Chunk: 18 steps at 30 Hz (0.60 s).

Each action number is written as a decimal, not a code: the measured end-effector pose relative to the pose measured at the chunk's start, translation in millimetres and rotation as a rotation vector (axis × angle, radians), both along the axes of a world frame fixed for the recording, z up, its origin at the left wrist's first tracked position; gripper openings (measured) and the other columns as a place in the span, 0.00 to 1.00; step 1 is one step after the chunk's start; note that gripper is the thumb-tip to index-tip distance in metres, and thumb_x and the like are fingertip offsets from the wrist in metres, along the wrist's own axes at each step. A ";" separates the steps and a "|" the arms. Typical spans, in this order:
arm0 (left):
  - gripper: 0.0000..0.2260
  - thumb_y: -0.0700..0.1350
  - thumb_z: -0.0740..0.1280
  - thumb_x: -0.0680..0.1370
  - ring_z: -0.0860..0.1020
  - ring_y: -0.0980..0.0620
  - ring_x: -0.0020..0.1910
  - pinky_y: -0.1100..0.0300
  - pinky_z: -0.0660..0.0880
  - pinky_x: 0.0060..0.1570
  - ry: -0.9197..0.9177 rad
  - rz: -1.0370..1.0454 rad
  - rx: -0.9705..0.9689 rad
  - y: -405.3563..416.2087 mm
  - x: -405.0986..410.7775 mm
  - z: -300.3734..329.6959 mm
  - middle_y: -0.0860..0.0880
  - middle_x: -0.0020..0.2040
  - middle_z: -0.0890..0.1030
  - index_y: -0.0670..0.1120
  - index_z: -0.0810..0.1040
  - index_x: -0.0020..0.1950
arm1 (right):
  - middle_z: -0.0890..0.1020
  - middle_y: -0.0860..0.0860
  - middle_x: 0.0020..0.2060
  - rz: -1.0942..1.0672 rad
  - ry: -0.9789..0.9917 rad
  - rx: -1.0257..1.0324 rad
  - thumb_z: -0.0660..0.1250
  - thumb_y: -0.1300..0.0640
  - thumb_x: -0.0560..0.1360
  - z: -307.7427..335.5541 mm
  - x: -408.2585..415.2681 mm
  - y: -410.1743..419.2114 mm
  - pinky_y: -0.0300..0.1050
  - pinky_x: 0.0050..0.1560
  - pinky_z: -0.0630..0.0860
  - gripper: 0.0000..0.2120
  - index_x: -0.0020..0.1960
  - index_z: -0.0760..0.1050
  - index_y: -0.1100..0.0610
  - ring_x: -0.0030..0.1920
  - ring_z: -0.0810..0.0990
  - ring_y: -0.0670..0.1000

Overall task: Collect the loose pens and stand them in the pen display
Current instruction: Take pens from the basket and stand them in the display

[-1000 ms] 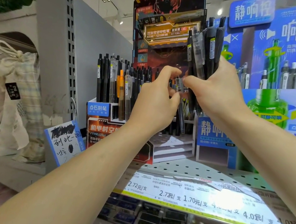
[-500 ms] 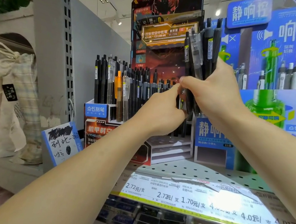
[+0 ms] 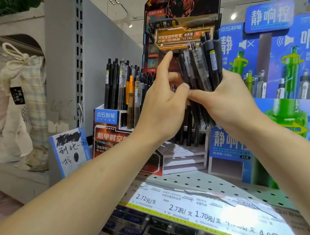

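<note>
Both hands have come up and closer to the camera since half a second ago, when the left hand (image 3: 163,106) was reaching low behind the bundle toward the display's slots; now it sits level with the right hand (image 3: 229,103), their thumbs touching. The bundle of pens (image 3: 202,64) has tilted further, its tops leaning left instead of standing nearly upright.

Right fingers and thumb are curled tight round the middle of the bundle, mostly black barrels with 1 or 2 clear ones, gripping it in front of the pen display (image 3: 106,136). The left hand is half open: its index finger points straight up beside the pens' upper ends, the thumb is bent against the bundle at the right thumb, and the other fingers are hidden behind the pens, so whether it pinches one cannot be told.

Both forearms rise from the bottom of the view and converge above the shelf (image 3: 210,183), the left from lower left, the right from the right edge. More pens stand upright in the display's left rows, an orange pen (image 3: 129,88) among them.
</note>
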<state>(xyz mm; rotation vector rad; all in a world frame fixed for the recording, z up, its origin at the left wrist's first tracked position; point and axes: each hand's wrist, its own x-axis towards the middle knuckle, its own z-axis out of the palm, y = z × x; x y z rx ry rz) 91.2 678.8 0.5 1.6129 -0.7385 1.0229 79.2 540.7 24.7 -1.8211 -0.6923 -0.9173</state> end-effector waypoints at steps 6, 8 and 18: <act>0.26 0.45 0.61 0.84 0.81 0.62 0.51 0.65 0.79 0.43 0.031 -0.055 -0.081 3.3 5.6 1.8 0.54 0.56 0.80 0.54 0.55 0.80 | 0.88 0.43 0.45 0.083 0.037 -0.116 0.76 0.60 0.74 -1.3 -1.1 -2.9 0.50 0.55 0.83 0.14 0.54 0.83 0.44 0.46 0.87 0.43; 0.26 0.43 0.62 0.83 0.82 0.59 0.49 0.63 0.81 0.41 0.048 -0.077 -0.090 4.0 4.9 2.8 0.48 0.54 0.81 0.52 0.57 0.79 | 0.88 0.45 0.46 0.109 0.057 -0.089 0.75 0.60 0.74 -0.1 -0.3 -3.7 0.53 0.57 0.82 0.15 0.58 0.83 0.46 0.48 0.87 0.45; 0.26 0.40 0.63 0.82 0.80 0.55 0.36 0.50 0.82 0.36 0.026 0.009 -0.102 2.1 1.7 -0.2 0.50 0.47 0.80 0.56 0.58 0.76 | 0.87 0.52 0.40 -0.022 0.002 0.140 0.74 0.58 0.74 -0.8 6.3 -1.5 0.55 0.41 0.86 0.10 0.55 0.83 0.54 0.39 0.87 0.52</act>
